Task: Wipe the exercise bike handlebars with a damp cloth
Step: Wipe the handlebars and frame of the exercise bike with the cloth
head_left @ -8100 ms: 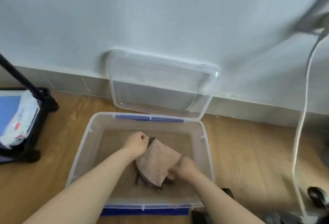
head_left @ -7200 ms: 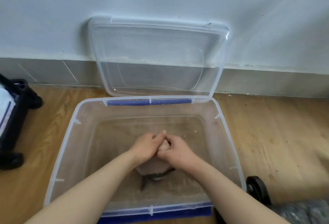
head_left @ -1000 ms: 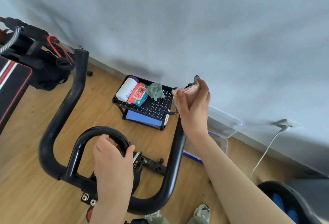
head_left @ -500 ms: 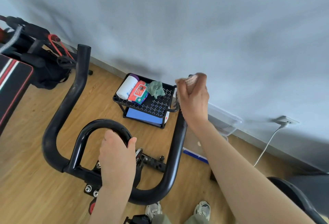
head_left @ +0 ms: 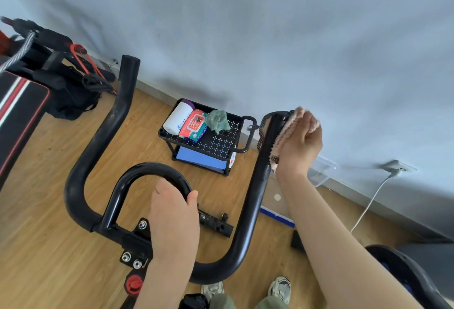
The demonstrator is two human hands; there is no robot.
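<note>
The floor (head_left: pixel 61 272) is wood-look plank, meeting a grey skirting (head_left: pixel 368 198) under a plain pale blue-grey wall (head_left: pixel 270 26) that fills the upper half of the frame.

One set of black exercise bike handlebars (head_left: pixel 255 186) runs across the centre, with two upright horns and one inner loop. The left hand (head_left: pixel 172 210) grips the inner loop at centre, fingers curled over the tube and thumb tip showing. The right hand (head_left: pixel 299 146), at right of centre, is closed round one pinkish-beige cloth (head_left: pixel 291 127) and presses it against the top end of the right horn. A dark-edged part of the cloth hangs on the horn's far side.

Three hex nuts (head_left: pixel 126 257) show on the clamp below the loop, and one red knob (head_left: pixel 134 284) lies at the lower edge. Two pale shoes (head_left: pixel 280 286) are at bottom centre.

One small black cart (head_left: pixel 216 144) stands by the wall above centre. Its perforated top carries one white canister (head_left: pixel 177 118) with a purple cap, one red wipes pack (head_left: pixel 194 125) and one green rag (head_left: pixel 217 120). The print on both containers is too small to read.

One padded bench (head_left: pixel 19 104) with red and white stripes is at the left edge. At right, a clear storage box (head_left: pixel 321 168) sits behind the right forearm, near one wall socket (head_left: pixel 395 167) with one white cable (head_left: pixel 368 205).
</note>
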